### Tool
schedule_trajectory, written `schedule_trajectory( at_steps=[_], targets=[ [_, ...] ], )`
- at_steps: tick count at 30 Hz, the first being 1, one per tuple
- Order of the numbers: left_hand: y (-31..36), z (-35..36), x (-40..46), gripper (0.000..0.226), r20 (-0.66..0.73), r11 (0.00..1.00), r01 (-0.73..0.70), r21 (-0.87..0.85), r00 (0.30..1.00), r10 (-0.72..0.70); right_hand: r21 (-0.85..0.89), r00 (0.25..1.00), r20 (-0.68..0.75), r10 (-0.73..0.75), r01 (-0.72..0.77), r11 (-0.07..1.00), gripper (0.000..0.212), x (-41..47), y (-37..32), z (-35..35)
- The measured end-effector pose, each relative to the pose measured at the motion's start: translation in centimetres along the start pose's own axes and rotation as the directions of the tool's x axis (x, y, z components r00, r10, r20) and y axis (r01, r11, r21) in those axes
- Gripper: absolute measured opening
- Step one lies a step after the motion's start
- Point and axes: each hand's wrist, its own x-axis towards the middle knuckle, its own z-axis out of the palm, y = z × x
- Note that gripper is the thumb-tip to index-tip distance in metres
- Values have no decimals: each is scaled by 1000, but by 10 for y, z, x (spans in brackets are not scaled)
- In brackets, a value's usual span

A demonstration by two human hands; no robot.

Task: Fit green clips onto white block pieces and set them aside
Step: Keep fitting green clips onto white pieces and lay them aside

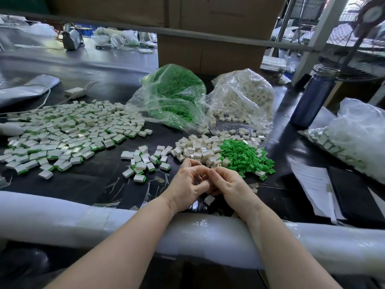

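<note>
My left hand point(187, 185) and my right hand point(231, 184) meet just in front of the loose piles, their curled fingertips pinching together on a small piece that the fingers hide. Right behind them is a heap of plain white block pieces point(200, 149), with a pile of green clips point(243, 156) to its right. One white block point(209, 199) lies on the table between my wrists. Finished blocks with green clips point(143, 161) lie scattered left of my hands. A much larger spread of finished blocks point(66, 132) covers the left side.
Open plastic bags of green clips point(175, 94) and of white blocks point(243, 94) stand behind the piles. A dark blue bottle point(312, 97), another bag of blocks point(350, 134) and papers point(312, 184) are on the right. A padded white roll point(83, 215) lines the table's front edge.
</note>
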Motion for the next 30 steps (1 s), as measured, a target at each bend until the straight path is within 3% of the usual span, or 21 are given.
schedule_trajectory(
  at_steps=[9,15,30],
  targets=[
    [-2,1,1,19,35,1000,-4,-4,999,4,112,999,19,-27,25,993,16,-1,2,-1],
    [-7,3,3,21,48,993,-43,110,998,38,49,999,-1,-33,33,998,18,1,4,-3],
    [-8,5,3,17,96,988,-37,149,995,23,27,999,-37,-33,34,999,19,-1,2,-2]
  ],
)
